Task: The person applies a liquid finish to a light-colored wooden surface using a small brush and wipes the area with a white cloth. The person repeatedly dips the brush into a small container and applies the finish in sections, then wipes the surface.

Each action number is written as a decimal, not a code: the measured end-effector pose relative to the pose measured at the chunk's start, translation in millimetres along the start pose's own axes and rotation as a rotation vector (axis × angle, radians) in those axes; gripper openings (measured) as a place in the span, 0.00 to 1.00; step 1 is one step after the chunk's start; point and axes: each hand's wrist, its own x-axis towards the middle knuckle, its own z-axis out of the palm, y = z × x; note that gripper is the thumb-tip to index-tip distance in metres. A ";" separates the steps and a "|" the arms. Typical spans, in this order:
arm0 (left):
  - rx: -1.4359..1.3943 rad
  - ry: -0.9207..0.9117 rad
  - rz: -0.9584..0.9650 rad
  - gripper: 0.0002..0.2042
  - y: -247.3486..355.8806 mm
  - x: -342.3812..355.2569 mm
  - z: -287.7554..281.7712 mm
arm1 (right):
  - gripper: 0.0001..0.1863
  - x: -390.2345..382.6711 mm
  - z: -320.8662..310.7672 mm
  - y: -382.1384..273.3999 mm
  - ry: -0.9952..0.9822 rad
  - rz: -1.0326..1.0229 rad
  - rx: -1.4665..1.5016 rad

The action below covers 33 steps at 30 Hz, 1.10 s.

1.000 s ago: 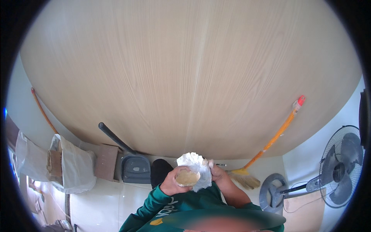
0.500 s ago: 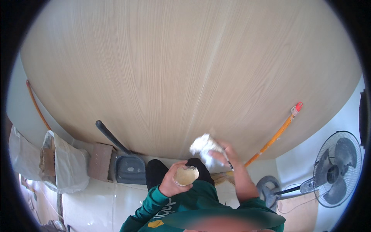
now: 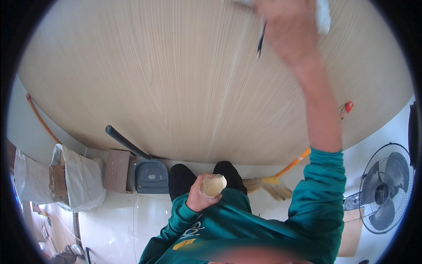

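Note:
My left hand [image 3: 200,196] is wrapped round a small round cup [image 3: 213,185] of cream-coloured paste, held in front of my body. My right hand [image 3: 288,31] is raised high against the wood-grain panel [image 3: 176,66]. Crumpled white cloth [image 3: 324,17] shows beside it, pressed between hand and panel. From under the same hand sticks a thin dark handle [image 3: 261,42]; its other end is hidden, so its kind does not show. A thin pale seam runs down the panel below my right hand.
A grey dustpan [image 3: 150,177] stands at the panel's foot, near a brown box [image 3: 117,171] and a white sack [image 3: 84,178]. To the right are a broom [image 3: 274,187] with an orange handle, partly behind my arm, and a standing fan [image 3: 384,189].
My right hand has moved from low in front of the panel up to its upper part, taking the white cloth and the thin dark-handled tool along. My left hand still holds the cup.

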 end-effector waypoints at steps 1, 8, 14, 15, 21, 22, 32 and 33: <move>0.016 0.015 0.014 0.35 -1.0 -1.2 -1.8 | 0.24 -8.4 3.9 -18.1 -0.029 0.007 0.008; 0.053 0.087 0.038 0.36 -11.4 -11.9 -14.8 | 0.23 -162.4 -12.0 -178.6 -0.301 -0.140 0.431; 0.079 0.064 -0.005 0.37 -11.3 -6.2 -11.3 | 0.25 -75.2 13.2 -62.3 -0.038 -0.021 0.068; 0.066 0.064 -0.051 0.37 -11.0 -5.4 -9.1 | 0.25 -60.7 11.9 -49.2 -0.036 -0.014 0.055; 0.118 0.119 -0.020 0.35 -11.8 -10.0 2.5 | 0.23 -73.0 -19.8 -94.9 -0.003 -0.110 0.184; 0.063 0.110 -0.011 0.35 -13.1 -9.4 2.0 | 0.22 -79.0 -24.0 -109.1 -0.098 -0.149 0.236; 0.148 0.112 0.005 0.36 -12.3 -2.5 -8.3 | 0.22 -67.0 -21.5 -77.3 -0.128 -0.079 0.132; 0.163 0.130 0.036 0.36 -12.9 -1.8 -6.0 | 0.22 -65.9 -26.3 -85.1 -0.108 -0.098 0.126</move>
